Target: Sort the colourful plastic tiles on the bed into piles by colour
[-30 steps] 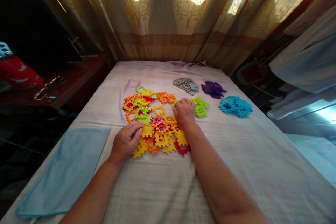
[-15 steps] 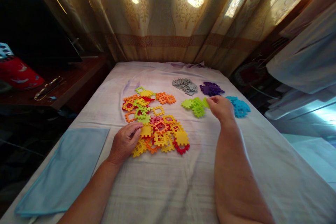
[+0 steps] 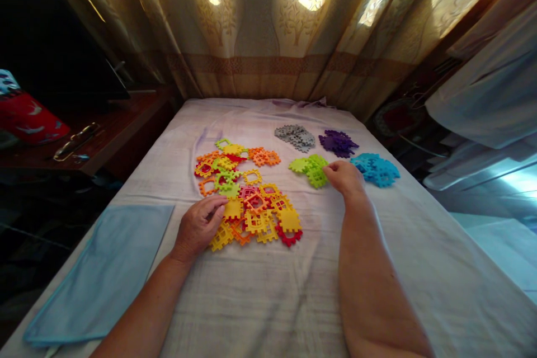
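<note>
My left hand (image 3: pixel 200 225) is at the left edge of a mixed pile of notched plastic building tiles (image 3: pixel 257 221) in yellow, orange, red and green. Its fingers and thumb are curled together on the edge of a solid yellow tile (image 3: pixel 233 208). Farther right, my right hand (image 3: pixel 344 177) reaches over the sheet, its thumb and fingertips pinched at the right side of a small green tile pile (image 3: pixel 314 170). They appear to grip the edge of a green tile there, though the fingers partly cover it. Blue tiles (image 3: pixel 375 169) lie just beyond that hand.
Grey tiles (image 3: pixel 295 137) and purple tiles (image 3: pixel 338 142) form separate heaps toward the back. A light blue cloth case (image 3: pixel 104 274) lies at the left of the sheet-covered surface (image 3: pixel 260 302). Curtains (image 3: pixel 260 39) hang behind, and a dark wooden desk (image 3: pixel 121 134) stands left.
My right hand has moved slightly left and toward me, bringing the green tile against the green pile and uncovering more blue tiles. The left hand has stayed in place.
</note>
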Motion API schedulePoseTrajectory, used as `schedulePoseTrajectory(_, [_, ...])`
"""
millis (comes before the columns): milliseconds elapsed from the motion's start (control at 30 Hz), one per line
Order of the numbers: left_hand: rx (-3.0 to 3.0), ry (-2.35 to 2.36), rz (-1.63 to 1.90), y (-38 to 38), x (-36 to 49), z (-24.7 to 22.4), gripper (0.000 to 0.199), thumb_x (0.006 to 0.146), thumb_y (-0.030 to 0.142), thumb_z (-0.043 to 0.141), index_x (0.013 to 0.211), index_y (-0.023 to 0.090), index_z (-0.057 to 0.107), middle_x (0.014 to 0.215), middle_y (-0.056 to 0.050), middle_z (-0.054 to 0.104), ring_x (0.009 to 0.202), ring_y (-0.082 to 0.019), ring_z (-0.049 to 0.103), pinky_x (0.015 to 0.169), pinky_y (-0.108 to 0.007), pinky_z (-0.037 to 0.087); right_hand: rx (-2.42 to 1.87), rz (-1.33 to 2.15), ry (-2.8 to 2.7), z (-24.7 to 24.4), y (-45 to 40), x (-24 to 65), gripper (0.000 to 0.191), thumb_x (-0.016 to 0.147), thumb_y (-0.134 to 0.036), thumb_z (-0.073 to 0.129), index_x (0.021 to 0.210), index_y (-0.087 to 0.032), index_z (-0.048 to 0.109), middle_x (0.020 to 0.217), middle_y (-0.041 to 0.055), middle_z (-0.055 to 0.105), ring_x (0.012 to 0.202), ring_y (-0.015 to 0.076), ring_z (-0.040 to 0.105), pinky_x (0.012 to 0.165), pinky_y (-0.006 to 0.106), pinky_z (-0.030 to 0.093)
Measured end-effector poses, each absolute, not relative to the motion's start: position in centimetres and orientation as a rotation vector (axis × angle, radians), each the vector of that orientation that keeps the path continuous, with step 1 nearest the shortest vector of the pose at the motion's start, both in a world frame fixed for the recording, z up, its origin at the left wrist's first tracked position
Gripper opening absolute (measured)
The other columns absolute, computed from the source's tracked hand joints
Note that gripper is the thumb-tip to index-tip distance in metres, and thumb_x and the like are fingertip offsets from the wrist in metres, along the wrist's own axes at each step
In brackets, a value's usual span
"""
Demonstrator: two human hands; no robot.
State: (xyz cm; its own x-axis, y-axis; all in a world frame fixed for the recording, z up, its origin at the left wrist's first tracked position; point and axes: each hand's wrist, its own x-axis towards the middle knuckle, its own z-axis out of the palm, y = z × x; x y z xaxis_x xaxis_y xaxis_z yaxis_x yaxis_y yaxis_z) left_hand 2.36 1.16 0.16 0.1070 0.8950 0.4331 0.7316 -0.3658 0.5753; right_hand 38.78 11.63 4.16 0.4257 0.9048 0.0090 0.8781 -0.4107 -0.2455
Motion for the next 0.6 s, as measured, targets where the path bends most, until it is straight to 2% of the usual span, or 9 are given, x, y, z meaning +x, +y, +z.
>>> schedulePoseTrajectory(267, [2.158, 1.61, 1.111, 1.1, 2.4, 0.2, 0.028, 0.09, 0.037, 0.051, 0.096, 0.022, 0.074, 0.1, -0.005, 0.077, 0.098, -0.02, 0.071, 0.094, -0.036, 0.056, -2.413, 0.118, -1.61, 5.8, 11.0, 36.8, 0.032, 0.087, -0.036, 0.054, 0.106, -0.022, 0.077, 0.105, 0.0121, 0.075, 0.096, 0.0268, 0.068, 0.077, 0.033, 0.048])
schedulePoseTrajectory(433, [2.156, 1.581, 1.112, 1.1, 2.5, 0.5, 0.028, 0.09, 0.037, 0.051, 0.092, 0.022, 0.074, 0.095, -0.004, 0.078, 0.092, -0.02, 0.072, 0.09, -0.035, 0.057, -2.07, 0.094, -1.866, 6.3, 10.4, 31.6, 0.028, 0.089, -0.033, 0.054, 0.101, -0.023, 0.077, 0.103, 0.0085, 0.075, 0.098, 0.0242, 0.066, 0.083, 0.033, 0.047])
schedulePoseTrajectory(600, [2.16, 1.565, 1.094, 1.0, 2.6, 0.7, 0.027, 0.09, 0.037, 0.052, 0.089, 0.022, 0.075, 0.092, -0.005, 0.078, 0.089, -0.02, 0.072, 0.088, -0.035, 0.057, -1.723, 0.256, -2.228, 5.2, 8.7, 24.4, 0.026, 0.093, -0.032, 0.053, 0.104, -0.024, 0.075, 0.109, 0.0066, 0.074, 0.104, 0.0223, 0.062, 0.092, 0.033, 0.044])
